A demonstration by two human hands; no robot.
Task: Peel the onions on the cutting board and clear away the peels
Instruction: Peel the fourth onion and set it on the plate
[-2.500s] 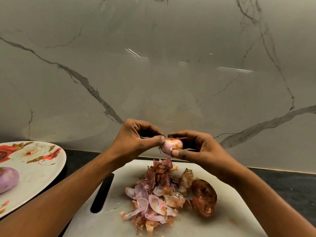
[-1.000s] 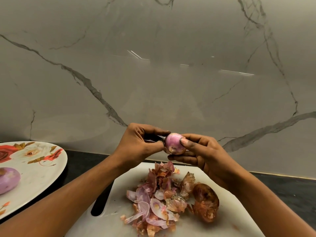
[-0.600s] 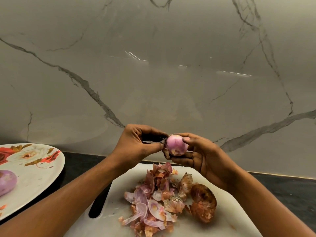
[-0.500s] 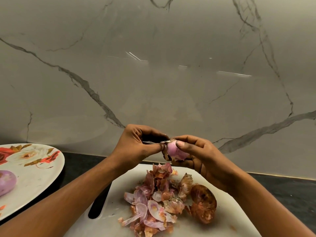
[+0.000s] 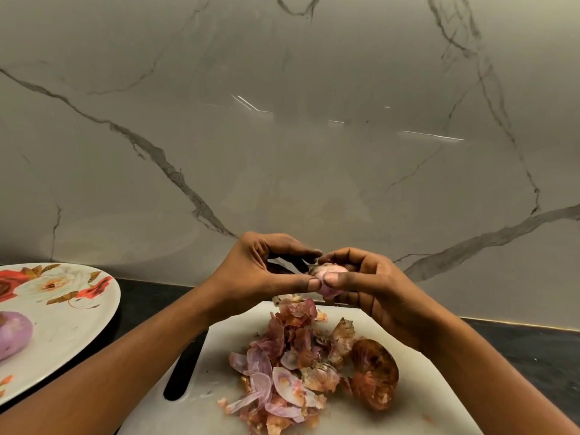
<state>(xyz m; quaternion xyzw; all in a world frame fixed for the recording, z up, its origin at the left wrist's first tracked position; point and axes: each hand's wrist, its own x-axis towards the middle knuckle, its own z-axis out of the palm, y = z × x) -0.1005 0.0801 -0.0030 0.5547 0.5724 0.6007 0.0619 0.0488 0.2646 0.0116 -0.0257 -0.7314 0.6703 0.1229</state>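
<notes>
Left hand [image 5: 251, 277]: your fingers curl round a small knife [image 5: 287, 265], thumb tip pressing the onion [image 5: 331, 271].
Right hand [image 5: 376, 287]: your fingers and thumb clamp the same onion, held mid-frame above the cutting board [image 5: 423, 403].
Peels [image 5: 292, 362]: heaped on the board, lower centre.
Brown onion [image 5: 375, 372]: unpeeled, touching the heap's right side.
Plate [image 5: 78, 324]: lower left on the dark counter [image 5: 533, 350], carrying one peeled onion [image 5: 12, 337].

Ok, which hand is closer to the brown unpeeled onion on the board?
Right. The right hand is raised just behind the brown onion, holding the small onion; the left hand is farther left, pinching it too.
</notes>
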